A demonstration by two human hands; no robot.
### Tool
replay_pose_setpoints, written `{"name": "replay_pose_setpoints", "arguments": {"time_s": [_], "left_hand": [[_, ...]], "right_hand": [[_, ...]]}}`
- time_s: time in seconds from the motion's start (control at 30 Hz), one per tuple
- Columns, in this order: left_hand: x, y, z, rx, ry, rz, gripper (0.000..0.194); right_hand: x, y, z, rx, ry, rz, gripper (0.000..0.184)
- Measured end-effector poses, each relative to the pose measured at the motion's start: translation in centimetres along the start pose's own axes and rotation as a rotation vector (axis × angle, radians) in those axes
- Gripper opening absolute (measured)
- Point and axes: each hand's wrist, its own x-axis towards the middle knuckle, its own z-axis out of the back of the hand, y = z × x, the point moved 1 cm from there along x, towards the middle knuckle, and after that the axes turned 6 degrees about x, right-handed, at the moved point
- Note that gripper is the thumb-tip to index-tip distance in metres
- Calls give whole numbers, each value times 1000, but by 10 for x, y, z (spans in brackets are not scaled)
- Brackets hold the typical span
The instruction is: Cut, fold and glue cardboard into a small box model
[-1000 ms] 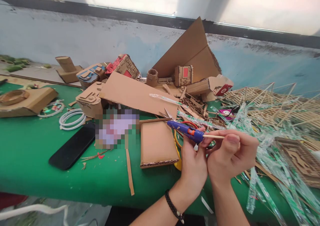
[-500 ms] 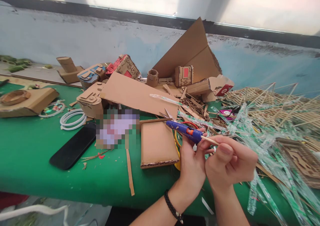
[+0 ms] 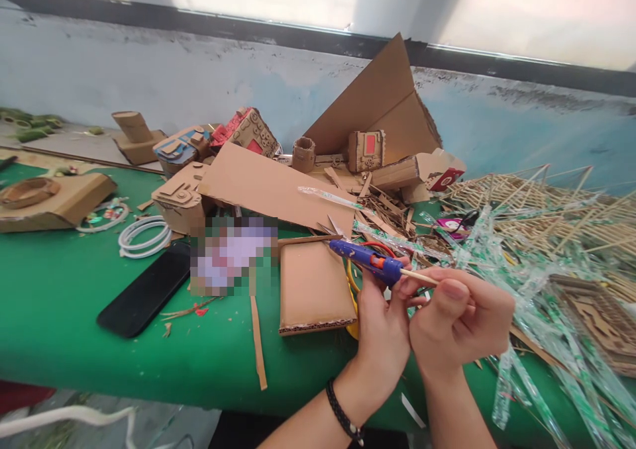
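My left hand [image 3: 383, 333] is wrapped round the grip of a blue glue gun [image 3: 365, 258] with an orange trigger, its nozzle pointing up and left. My right hand [image 3: 460, 320] pinches a thin wooden stick [image 3: 419, 277] whose end touches the back of the gun. Both hands hover above the green table [image 3: 59, 303] near its front edge. A black braided bracelet [image 3: 344, 414] circles my left wrist.
A cardboard slab [image 3: 311, 287] lies just left of my hands, a black phone [image 3: 146, 291] further left beside white cable coils [image 3: 144, 237]. Cardboard models [image 3: 248, 131] and sheets pile at the back. Stick frames [image 3: 536, 210] and plastic wrappers [image 3: 541, 343] crowd the right.
My right hand slid the stick slightly back and forth at the gun's rear; the hands have otherwise stayed in place.
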Motion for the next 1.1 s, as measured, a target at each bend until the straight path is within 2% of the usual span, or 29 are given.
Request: {"name": "replay_pose_setpoints", "arguments": {"time_s": [0.13, 0.3, 0.53, 0.73, 1.1], "left_hand": [[0, 1, 0, 1, 14, -26, 63], [-1, 2, 0, -3, 11, -26, 55], [0, 6, 2, 21, 12, -37, 45], [0, 5, 4, 124, -14, -95, 46], [1, 4, 6, 154, -21, -111, 44]], "right_hand": [[0, -1, -2, 29, -5, 21, 41], [-5, -8, 0, 48, -74, 53, 30], [-5, -10, 0, 0, -93, 5, 36], [1, -1, -6, 147, -19, 34, 27], [-1, 2, -8, 163, -18, 38, 24]]}}
